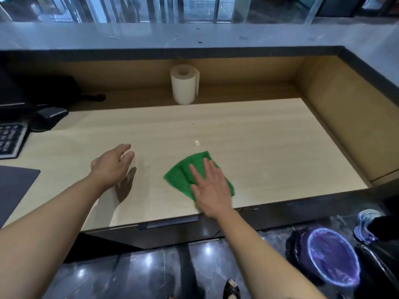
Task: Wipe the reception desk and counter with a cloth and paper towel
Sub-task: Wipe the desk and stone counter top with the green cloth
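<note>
Lower centre: right hand lay flat, fingers spread, pressing folded green cloth onto pale wood-grain desk. Left hand hovered empty, fingers loosely together. Upper centre: white paper towel roll untouched; grey raised counter likely unwiped.

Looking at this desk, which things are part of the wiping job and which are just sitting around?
Part of the job: green cloth under the right hand, paper towel roll, wooden desk, grey counter.
Just around: keyboard, dark mat, bin.
</note>
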